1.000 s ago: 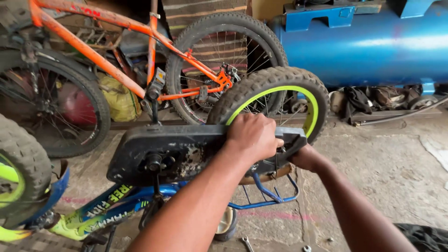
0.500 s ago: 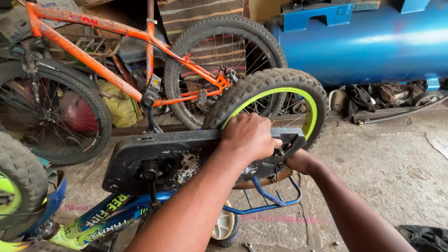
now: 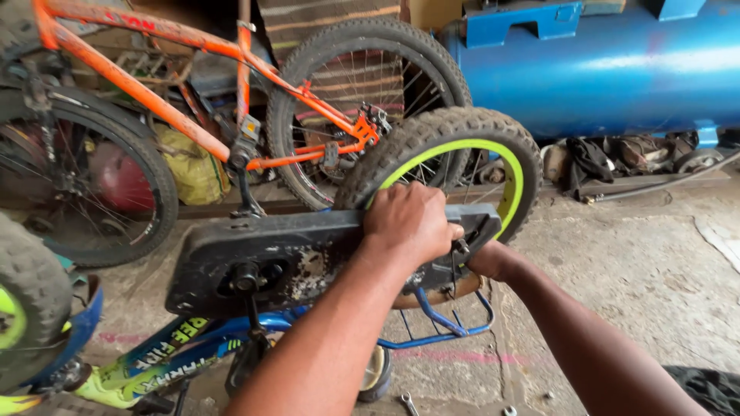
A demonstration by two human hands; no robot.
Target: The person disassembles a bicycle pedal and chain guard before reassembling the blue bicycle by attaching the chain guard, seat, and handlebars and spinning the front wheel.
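While the left hand (image 3: 408,219) presses down, clamped on the black chain cover (image 3: 308,258) at the rear wheel (image 3: 455,154), the right hand (image 3: 489,262) reaches under its right end, grip hidden, perhaps at a fastener; steady pressure keeps the cover aligned.

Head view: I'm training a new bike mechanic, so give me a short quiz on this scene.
1. True or false: the left hand rests on the black chain guard.
2. What colour is the rim of the wheel just past the hands?
A. orange
B. lime green
C. blue
3. What lies on the floor near the bottom edge?

Key:
1. True
2. B
3. A wrench
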